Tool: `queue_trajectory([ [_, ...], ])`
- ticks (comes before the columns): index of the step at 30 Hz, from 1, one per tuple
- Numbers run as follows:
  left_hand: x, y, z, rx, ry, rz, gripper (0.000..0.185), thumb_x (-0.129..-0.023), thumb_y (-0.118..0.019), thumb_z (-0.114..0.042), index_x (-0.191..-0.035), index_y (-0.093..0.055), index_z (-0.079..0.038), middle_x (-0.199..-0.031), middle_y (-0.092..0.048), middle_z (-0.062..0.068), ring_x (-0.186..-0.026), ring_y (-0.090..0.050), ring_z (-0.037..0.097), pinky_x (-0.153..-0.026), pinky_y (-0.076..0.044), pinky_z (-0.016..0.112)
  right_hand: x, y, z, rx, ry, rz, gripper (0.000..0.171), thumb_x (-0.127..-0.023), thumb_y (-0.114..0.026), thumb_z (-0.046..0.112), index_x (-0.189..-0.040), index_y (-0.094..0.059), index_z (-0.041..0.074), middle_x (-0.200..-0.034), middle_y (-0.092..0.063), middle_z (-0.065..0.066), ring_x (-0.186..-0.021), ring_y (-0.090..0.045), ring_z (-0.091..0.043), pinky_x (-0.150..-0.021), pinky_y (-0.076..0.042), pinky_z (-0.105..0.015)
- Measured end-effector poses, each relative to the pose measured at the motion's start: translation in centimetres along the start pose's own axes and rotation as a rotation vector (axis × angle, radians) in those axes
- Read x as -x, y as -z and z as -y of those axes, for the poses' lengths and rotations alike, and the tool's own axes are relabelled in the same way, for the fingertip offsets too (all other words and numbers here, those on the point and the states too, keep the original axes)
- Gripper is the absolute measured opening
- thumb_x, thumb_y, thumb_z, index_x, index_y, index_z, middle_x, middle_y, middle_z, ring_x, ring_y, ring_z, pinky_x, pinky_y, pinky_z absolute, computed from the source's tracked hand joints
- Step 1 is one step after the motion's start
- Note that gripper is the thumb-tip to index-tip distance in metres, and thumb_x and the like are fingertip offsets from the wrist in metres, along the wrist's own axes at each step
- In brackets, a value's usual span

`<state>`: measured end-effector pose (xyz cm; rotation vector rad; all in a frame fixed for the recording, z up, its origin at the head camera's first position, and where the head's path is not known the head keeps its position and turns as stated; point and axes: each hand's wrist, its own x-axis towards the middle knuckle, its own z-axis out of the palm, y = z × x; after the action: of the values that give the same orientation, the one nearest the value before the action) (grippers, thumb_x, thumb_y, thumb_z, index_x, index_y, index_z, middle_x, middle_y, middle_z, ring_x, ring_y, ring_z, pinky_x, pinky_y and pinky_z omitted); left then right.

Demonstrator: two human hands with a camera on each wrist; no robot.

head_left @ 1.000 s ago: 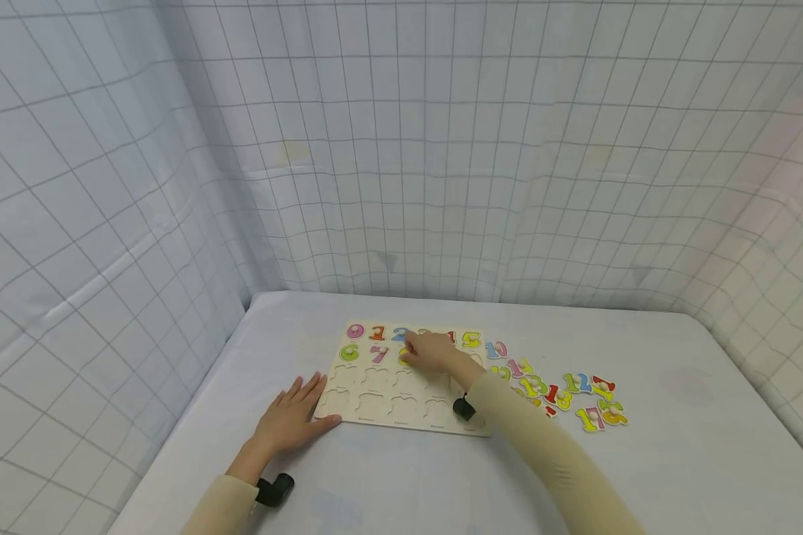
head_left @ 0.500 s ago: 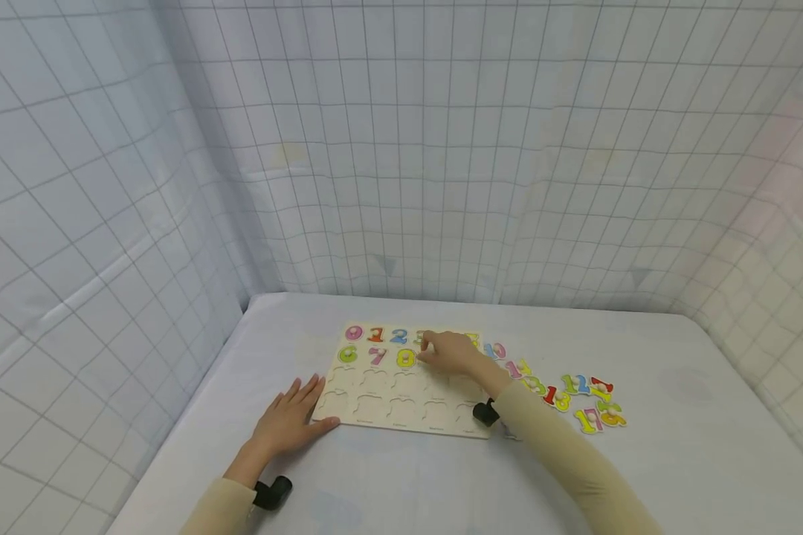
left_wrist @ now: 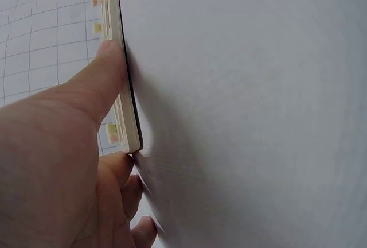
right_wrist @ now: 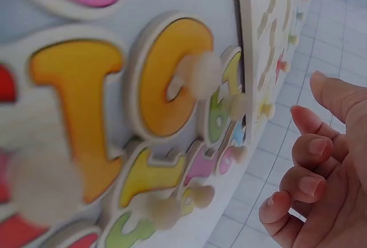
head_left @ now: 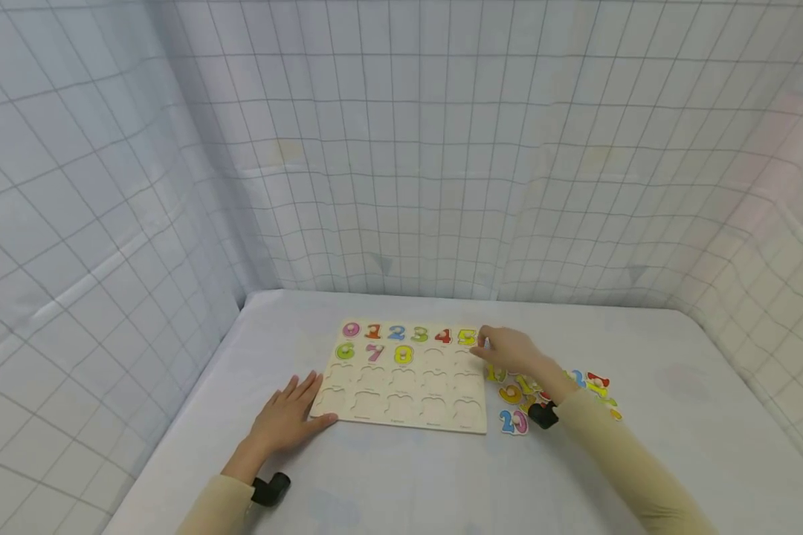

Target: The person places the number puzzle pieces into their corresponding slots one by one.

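My left hand (head_left: 284,420) lies spread at the near left corner of a wooden number puzzle board (head_left: 418,365). In the left wrist view its thumb (left_wrist: 103,73) rests on the board's edge, the other fingers against the side and cloth. My right hand (head_left: 511,351) hovers at the board's right edge by the yellow 5 (head_left: 467,337). Its fingers are loosely curled, with nothing between them in the right wrist view. Knobbed number pieces 0 to 8 sit in the top two rows, the yellow 8 (head_left: 404,355) being the last. The lower slots are bare.
Loose number pieces lie right of the board, partly under the right forearm. Among them are a blue and pink 20 (head_left: 514,422) and an orange round piece (right_wrist: 163,78). White gridded cloth walls (head_left: 401,148) stand around the white table (head_left: 375,475).
My right hand has moved right, from over the 8 and the board's middle to its right edge, uncovering the 3, 4, 5 and 8. The left hand stays in place.
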<state>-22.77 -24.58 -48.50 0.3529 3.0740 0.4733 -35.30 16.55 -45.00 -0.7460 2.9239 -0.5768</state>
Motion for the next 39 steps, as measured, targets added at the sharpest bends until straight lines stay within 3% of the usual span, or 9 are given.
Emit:
queue_trajectory([
  [8,0.2,0.5,-0.4,0.001,0.014,0.006,0.088,-0.088,-0.054,-0.060,-0.146,-0.032,0.002,-0.149,-0.030,0.020,-0.136,-0.020,0.046,-0.105,-0.017,0.064,3.5,0.5,-1.7,0.033,-0.085,0.055,0.025,-0.093,-0.061,0.040,-0.084,-0.055,0.017,-0.059,-0.047,0.003,-0.049,-0.043,-0.012,-0.046,-0.034,-0.026],
  [17,0.3,0.6,-0.6,0.007,0.016,0.010,0.087,-0.088,-0.055,-0.059,-0.146,-0.032,0.002,-0.150,-0.030,0.020,-0.136,-0.019,0.046,-0.105,-0.016,0.064,6.2,-0.9,-2.0,0.077,-0.114,0.102,0.033,-0.091,-0.061,0.044,-0.072,-0.053,0.019,-0.054,-0.048,0.006,-0.046,-0.047,-0.012,-0.046,-0.033,-0.026],
  [26,0.3,0.4,-0.5,0.006,0.009,0.001,0.087,-0.088,-0.054,-0.059,-0.146,-0.032,0.002,-0.149,-0.030,0.020,-0.136,-0.019,0.046,-0.105,-0.017,0.063,7.2,-1.7,-1.3,0.098,-0.116,0.083,0.035,-0.090,-0.064,0.040,-0.068,-0.050,0.017,-0.052,-0.045,0.005,-0.046,-0.044,-0.010,-0.046,-0.028,-0.025],
  [39,0.2,0.3,-0.3,-0.003,0.010,-0.002,0.088,-0.088,-0.053,-0.061,-0.146,-0.032,0.002,-0.149,-0.030,0.020,-0.136,-0.019,0.046,-0.105,-0.017,0.063,7.1,-1.3,-0.5,0.138,-0.060,-0.012,0.027,-0.091,-0.065,0.034,-0.079,-0.051,0.014,-0.059,-0.045,0.004,-0.049,-0.042,-0.011,-0.046,-0.030,-0.026],
])
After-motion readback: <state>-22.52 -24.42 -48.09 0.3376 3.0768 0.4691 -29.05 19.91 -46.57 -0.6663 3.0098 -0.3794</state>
